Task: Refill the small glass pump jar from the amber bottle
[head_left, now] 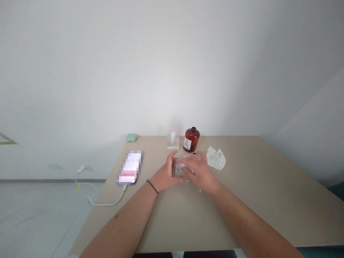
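My left hand (167, 176) is curled around the left side of a clear, boxy glass or plastic container (177, 169), thumb and fingers apart around its wall. My right hand (199, 172), with a ring on one finger, lies across the top and right side of the same container, fingers bent against it. Something whitish shows inside or through the container, too unclear to name. A small dark item behind the right fingers is mostly hidden. Beyond the hands stand a reddish-brown bottle (191, 139) with a white label and a small clear block-shaped holder (173, 143) with something white sticking up.
A crumpled white tissue (216, 158) lies right of the hands. On the left, a phone (130, 167) with a blurred screen is plugged into a white cable (109, 204) running off the table edge. A green case (131, 137) sits at the back left corner, near the wall.
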Available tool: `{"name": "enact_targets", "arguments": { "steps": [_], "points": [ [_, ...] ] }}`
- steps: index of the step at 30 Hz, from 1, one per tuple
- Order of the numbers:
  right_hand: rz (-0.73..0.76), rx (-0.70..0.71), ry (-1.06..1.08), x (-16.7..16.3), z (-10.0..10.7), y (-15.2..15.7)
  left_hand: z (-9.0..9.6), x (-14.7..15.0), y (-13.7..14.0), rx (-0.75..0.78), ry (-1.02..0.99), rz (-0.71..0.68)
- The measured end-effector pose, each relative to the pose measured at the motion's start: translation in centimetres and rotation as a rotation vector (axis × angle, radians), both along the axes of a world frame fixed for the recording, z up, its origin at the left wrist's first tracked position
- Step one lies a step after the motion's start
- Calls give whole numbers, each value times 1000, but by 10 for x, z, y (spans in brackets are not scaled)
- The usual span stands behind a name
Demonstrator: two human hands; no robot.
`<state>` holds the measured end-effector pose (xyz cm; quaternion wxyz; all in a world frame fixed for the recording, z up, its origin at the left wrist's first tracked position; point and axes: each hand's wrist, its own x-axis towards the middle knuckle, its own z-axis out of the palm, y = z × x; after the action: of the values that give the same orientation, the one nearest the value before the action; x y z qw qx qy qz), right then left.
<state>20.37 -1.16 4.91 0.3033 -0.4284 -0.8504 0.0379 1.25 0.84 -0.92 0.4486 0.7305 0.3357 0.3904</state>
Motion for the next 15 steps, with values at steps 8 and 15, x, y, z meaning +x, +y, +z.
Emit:
{"name": "enact_targets", "arguments": {
  "steps": [8, 15],
  "points": [
    [-34, 41, 192, -1, 67, 21, 1, 2, 7, -99, -190, 20],
    [-33, -12, 139, -47, 141, 80, 11, 0, 0, -119, 43, -18]
  ]
}}
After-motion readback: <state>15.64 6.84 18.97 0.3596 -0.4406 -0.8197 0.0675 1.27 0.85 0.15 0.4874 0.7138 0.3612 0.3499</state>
